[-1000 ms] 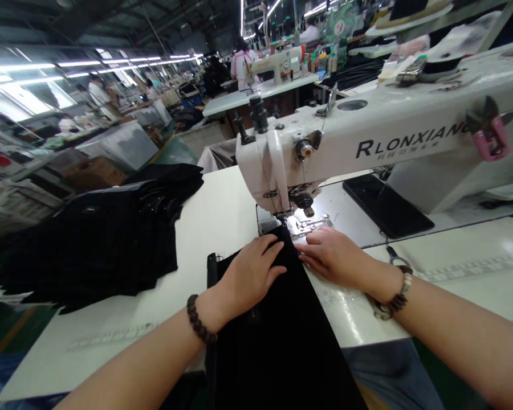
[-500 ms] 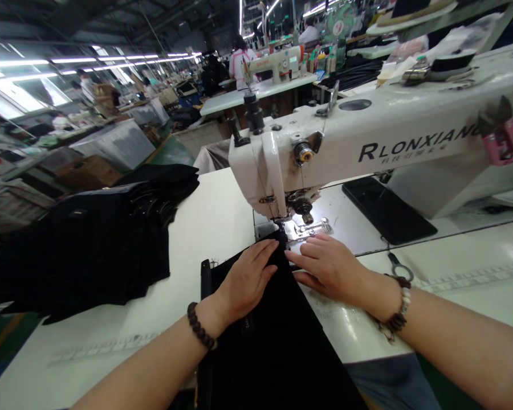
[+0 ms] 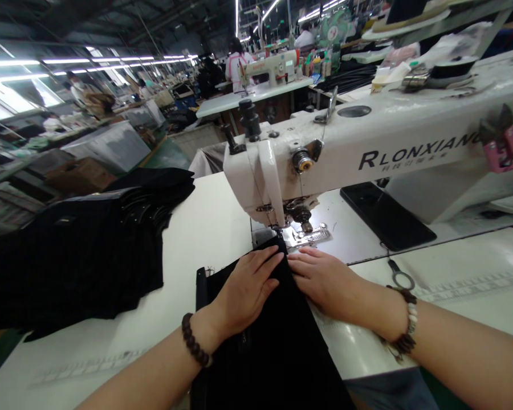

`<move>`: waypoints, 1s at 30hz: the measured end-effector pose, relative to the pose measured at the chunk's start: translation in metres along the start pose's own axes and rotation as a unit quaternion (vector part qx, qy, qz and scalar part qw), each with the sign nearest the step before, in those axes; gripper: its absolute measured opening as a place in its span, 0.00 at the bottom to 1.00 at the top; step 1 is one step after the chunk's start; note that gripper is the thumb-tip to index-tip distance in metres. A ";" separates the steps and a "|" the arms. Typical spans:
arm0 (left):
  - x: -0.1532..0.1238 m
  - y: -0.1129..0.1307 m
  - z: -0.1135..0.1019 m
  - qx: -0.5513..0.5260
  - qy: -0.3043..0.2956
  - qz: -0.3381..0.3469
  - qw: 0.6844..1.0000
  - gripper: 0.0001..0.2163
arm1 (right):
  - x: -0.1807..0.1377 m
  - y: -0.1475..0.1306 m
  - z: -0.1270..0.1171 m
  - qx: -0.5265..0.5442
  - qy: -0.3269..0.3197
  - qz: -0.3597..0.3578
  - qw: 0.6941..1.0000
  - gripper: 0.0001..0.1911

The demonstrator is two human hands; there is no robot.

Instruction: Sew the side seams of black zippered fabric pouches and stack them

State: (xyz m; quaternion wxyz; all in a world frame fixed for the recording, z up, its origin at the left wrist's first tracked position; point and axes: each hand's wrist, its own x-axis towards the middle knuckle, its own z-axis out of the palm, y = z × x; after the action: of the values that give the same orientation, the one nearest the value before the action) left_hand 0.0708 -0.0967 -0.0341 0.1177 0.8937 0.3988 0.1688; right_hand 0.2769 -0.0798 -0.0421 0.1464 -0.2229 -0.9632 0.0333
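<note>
A black fabric piece (image 3: 273, 341) lies on the white sewing table (image 3: 205, 228) and runs from my lap up to the presser foot (image 3: 282, 230) of a white sewing machine (image 3: 367, 142). My left hand (image 3: 243, 287) lies flat on the cloth, fingers stretched out and pointing at the needle. My right hand (image 3: 325, 279) presses flat on the cloth's right edge, fingers together, just in front of the metal needle plate (image 3: 310, 236). Both wrists wear bead bracelets.
A pile of black garments (image 3: 81, 245) covers the table's left side. A black phone (image 3: 387, 213) lies under the machine arm. Small scissors (image 3: 397, 276) rest near my right wrist. Pink clippers (image 3: 500, 142) hang on the machine. Other workers and machines fill the background.
Both hands stay flat on the black fabric near the needle. The right hand's fingers have closed in toward the left hand. The camera has tilted, shifting the scene slightly.
</note>
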 end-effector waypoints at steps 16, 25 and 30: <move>-0.002 -0.004 0.000 0.078 -0.064 0.038 0.994 0.19 | -0.002 -0.009 -0.001 -0.007 -0.023 -0.003 1.000 0.08; 0.003 -0.002 -0.005 0.071 -0.073 0.030 0.994 0.18 | -0.002 -0.009 -0.002 -0.024 -0.030 -0.002 0.999 0.09; 0.005 -0.008 -0.004 0.068 -0.077 0.024 0.994 0.19 | 0.002 -0.007 0.001 -0.022 -0.020 0.002 1.000 0.10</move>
State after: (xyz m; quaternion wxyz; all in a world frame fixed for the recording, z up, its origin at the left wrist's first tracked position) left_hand 0.0672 -0.0876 -0.0317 0.0830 0.9192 0.3777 0.0748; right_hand 0.2721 -0.0855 -0.0416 0.1218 -0.2272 -0.9661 0.0168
